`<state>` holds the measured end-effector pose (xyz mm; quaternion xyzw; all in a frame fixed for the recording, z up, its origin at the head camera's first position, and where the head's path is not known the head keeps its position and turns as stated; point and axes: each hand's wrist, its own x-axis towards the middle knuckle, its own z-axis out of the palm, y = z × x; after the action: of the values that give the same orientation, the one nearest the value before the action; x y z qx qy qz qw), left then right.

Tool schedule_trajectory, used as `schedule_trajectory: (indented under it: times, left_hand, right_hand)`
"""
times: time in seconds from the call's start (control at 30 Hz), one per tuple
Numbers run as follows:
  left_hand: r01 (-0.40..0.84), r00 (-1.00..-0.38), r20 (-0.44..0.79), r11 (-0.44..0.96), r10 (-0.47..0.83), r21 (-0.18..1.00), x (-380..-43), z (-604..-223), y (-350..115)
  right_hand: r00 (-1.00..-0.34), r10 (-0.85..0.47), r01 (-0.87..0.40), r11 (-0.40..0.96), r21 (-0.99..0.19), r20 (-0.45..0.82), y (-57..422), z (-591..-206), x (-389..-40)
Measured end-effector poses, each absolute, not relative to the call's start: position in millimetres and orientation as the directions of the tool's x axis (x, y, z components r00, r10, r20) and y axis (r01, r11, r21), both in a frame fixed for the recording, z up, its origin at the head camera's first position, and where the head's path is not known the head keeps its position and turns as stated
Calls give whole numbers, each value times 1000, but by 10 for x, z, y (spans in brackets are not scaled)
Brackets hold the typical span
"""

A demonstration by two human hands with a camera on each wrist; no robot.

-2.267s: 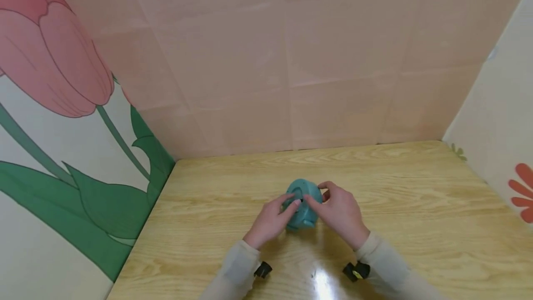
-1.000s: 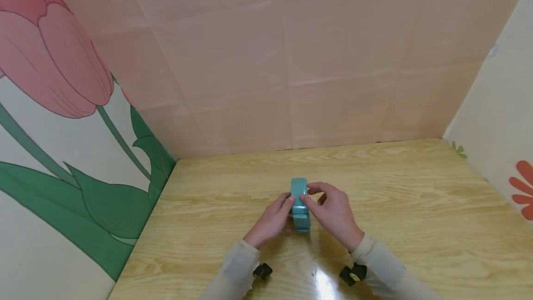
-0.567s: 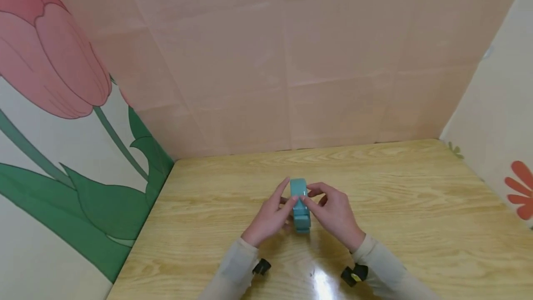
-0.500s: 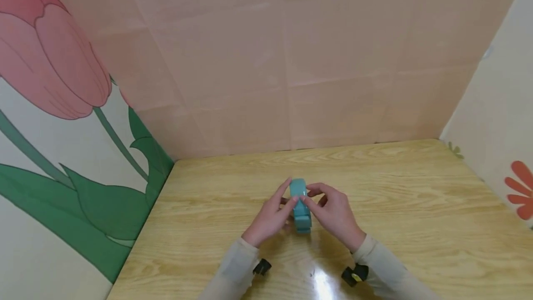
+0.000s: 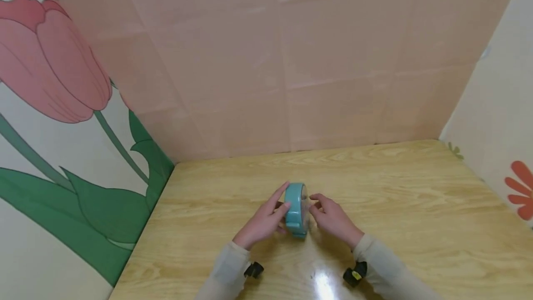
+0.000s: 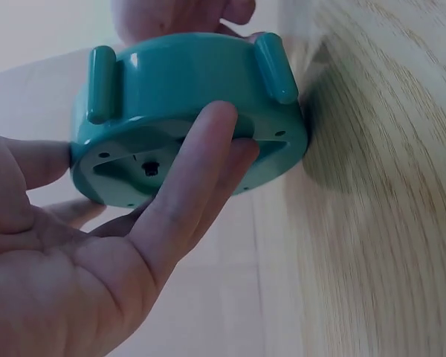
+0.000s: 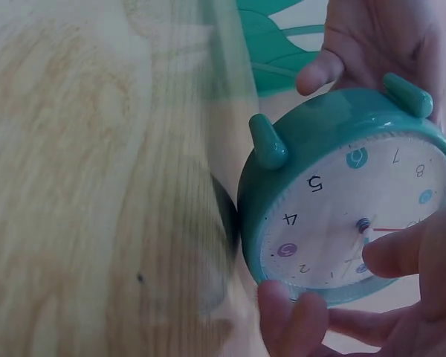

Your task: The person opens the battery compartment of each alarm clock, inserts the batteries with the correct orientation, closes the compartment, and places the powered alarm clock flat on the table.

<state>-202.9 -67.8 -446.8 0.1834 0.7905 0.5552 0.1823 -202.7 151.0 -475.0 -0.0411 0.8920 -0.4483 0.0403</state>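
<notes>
A teal alarm clock [image 5: 294,209] is held edge-on, its rim right at the wooden table. Its numbered white dial [image 7: 331,201] faces my right hand, and two peg feet [image 7: 268,141] stick out toward me. My left hand [image 5: 261,221] grips it from the back, thumb on the rim and longer fingers [image 6: 193,171] across the rear cover, near a small black knob [image 6: 150,169]. My right hand [image 5: 331,219] is just off the dial side, fingers loosely bent. In the right wrist view its thumb overlaps the dial and its fingertips overlap the lower rim.
The wood-grain table [image 5: 208,198] ends at a pink sheeted wall [image 5: 233,82]. At left stands a panel with a large tulip [image 5: 71,64]; at right is a white wall with a red flower [image 5: 520,191]. Black wrist cameras [image 5: 355,274] sit below both hands.
The clock has turned from showing its back, through edge-on, to showing a sliver of its dial on the right. My right hand has come off the clock's top, slightly rightward and down.
</notes>
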Motion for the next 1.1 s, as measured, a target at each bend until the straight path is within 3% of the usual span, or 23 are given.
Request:
schedule_trajectory:
  times: [0.27,0.47,1.1]
  left_hand:
    - [65,-861,-94,291,501,955,-2038,-4458,-741]
    - [57,-864,-85,264,496,963,-2066,-4496,-763]
    - [198,-919,-27,518,393,832,-2123,-4518,-747]
  right_hand:
    - [-980,-118,92,454,-886,-162,1493,-4756,-2058]
    - [-980,-101,113,442,-890,-175,1503,-4758,-2073]
    - [-999,29,-5,614,-789,28,1608,-4762,-2142]
